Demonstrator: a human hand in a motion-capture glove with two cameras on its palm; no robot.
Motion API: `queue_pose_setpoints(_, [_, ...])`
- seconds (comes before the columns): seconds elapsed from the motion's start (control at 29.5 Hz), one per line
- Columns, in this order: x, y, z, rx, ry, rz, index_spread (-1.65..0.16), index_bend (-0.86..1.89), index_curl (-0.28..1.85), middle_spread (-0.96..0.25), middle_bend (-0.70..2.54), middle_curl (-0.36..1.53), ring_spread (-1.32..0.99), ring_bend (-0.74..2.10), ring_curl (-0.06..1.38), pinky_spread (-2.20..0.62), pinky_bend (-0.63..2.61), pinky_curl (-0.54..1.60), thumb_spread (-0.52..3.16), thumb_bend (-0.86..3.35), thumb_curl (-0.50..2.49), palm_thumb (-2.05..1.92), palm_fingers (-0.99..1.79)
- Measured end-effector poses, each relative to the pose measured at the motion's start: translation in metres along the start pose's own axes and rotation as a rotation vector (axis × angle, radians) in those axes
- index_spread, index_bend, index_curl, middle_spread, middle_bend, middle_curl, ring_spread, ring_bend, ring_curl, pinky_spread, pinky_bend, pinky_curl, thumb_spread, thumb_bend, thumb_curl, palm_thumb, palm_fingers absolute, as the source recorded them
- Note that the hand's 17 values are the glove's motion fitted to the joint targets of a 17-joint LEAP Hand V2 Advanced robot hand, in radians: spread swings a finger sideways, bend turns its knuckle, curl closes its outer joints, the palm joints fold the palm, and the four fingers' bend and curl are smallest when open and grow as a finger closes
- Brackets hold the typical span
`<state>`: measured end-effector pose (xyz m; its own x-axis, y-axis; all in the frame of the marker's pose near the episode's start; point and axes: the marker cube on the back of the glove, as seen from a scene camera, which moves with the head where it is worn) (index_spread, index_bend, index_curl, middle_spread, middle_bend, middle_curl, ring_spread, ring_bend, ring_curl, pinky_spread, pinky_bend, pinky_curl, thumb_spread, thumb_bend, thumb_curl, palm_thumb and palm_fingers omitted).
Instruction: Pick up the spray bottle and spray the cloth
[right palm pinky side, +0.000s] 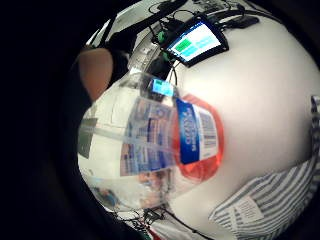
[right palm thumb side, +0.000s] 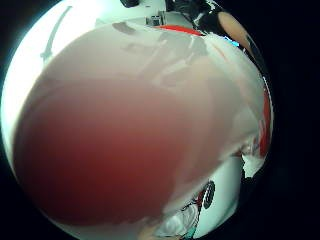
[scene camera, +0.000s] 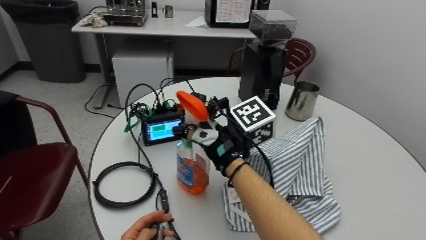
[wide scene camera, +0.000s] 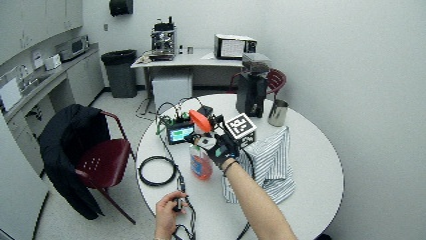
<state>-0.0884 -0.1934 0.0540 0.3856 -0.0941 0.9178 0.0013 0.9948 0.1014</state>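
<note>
Gloved right hand (scene camera: 219, 142) curled round neck of spray bottle (scene camera: 192, 167), base apparently on table (scene camera: 373, 150). Best lift straight, then aim nozzle at striped cloth (scene camera: 299, 165) just beside.

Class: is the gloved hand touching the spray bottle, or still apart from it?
Touching. In the outside view the gloved hand wraps the spray bottle at its neck, just under the orange head.

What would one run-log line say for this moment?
hand: grips neck of clear orange-capped spray bottle | bottle: upright on white round table | striped cloth: beside bottle
</note>
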Motion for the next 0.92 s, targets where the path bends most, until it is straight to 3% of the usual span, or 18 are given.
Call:
queue_pose_setpoints(0.44, [-0.003, 0.024, -0.016, -0.002, 0.022, -0.039, -0.39, 0.07, 0.14, -0.12, 0.37, 0.44, -0.09, 0.5, 0.41, 0.14, 0.39, 0.39, 0.85, -0.03, 0.61, 0.94, 0.58])
queue_pose_setpoints(0.92, [-0.001, 0.103, -0.015, -0.044, 0.202, -0.081, -0.39, 0.09, 0.14, -0.07, 0.26, 0.4, -0.03, 0.44, 0.38, 0.15, 0.52, 0.41, 0.9, -0.03, 0.55, 0.9, 0.46])
